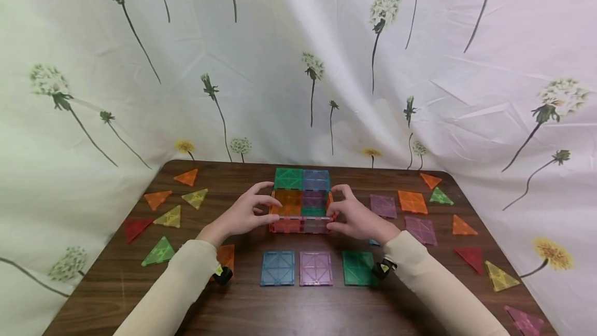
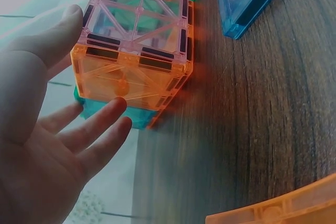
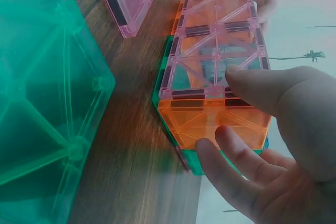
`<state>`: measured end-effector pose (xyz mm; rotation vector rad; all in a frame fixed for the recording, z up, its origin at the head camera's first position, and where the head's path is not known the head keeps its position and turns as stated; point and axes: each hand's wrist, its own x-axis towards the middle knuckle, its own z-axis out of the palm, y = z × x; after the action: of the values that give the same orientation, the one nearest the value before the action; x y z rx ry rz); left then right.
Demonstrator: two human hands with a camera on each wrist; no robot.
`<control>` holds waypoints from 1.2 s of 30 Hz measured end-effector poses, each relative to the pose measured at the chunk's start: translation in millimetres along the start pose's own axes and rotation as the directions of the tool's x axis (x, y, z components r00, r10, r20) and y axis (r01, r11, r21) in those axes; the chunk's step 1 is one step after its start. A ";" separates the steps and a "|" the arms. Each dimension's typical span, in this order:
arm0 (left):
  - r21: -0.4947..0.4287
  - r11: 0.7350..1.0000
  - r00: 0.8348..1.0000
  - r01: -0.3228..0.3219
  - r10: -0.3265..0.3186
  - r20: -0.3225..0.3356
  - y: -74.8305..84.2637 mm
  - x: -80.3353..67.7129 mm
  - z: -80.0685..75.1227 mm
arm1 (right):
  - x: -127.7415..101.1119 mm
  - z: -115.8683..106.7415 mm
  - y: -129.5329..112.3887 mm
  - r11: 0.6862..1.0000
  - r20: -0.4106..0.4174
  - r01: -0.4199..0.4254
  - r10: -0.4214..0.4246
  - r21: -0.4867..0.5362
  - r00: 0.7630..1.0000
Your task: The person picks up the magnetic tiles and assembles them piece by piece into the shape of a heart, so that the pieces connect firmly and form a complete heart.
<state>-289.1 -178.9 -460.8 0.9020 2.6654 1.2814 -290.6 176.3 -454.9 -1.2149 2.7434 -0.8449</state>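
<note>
A box of translucent magnetic tiles (image 1: 302, 210) stands toward the back of the table, with pink tiles (image 3: 216, 56) along its front and orange tiles at its ends. A green tile (image 1: 288, 178) and a blue one (image 1: 315, 179) form its back wall. At the left end, my left hand (image 1: 247, 212) has its fingers spread beside the orange end tile (image 2: 126, 82), thumb by the pink front corner. My right hand (image 1: 356, 217) is at the other end, its thumb against the pink front and its fingertips at the orange end tile (image 3: 210, 121).
Nearer me lie a blue square tile (image 1: 277, 268), a pink one (image 1: 315, 268) and a green one (image 1: 358, 268). An orange square (image 1: 227, 256) lies partly under the left sleeve. Triangle tiles line both sides; orange (image 1: 412, 202) and purple (image 1: 421, 230) squares lie right.
</note>
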 end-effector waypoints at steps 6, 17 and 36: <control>-0.019 1.000 1.000 0.023 -0.022 0.005 2.6 -1.7 -0.4 | -6.3 0.7 5.7 0.996 0.028 -0.005 0.003 0.092 1.000; -0.059 0.998 0.999 0.009 -0.011 -0.043 -3.9 -15.0 -1.6 | -36.8 -16.1 31.0 0.982 -0.047 -0.074 0.083 0.176 0.995; -0.022 0.994 0.983 0.111 -0.113 -0.143 -29.9 -57.4 -26.8 | -72.0 -51.7 121.9 0.959 -0.066 -0.216 0.207 -0.186 0.976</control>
<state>-263.5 -242.2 -476.5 0.6701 2.7658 1.3877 -335.3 317.3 -483.9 -0.9091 2.9804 -0.6063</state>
